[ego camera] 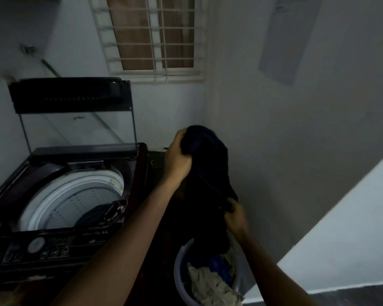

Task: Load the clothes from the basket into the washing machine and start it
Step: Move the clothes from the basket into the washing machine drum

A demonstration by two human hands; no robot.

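A dark navy garment (208, 173) hangs in the air to the right of the washing machine, its lower end still above the basket. My left hand (177, 155) is shut on its top end. My right hand (236, 215) grips it lower down. The pale round basket (177, 268) stands on the floor below, holding a beige cloth (208, 286) and a blue cloth (219, 265). The top-loading washing machine (62, 244) is at the left, its lid (71, 96) raised. A dark cloth (93, 217) lies in its white drum (75, 195).
White walls close in behind and at the right, forming a corner. A barred window (150, 36) sits above. The machine's control panel with a round dial (35, 244) and buttons faces me at the lower left. A dark strip of floor (352, 294) shows at the bottom right.
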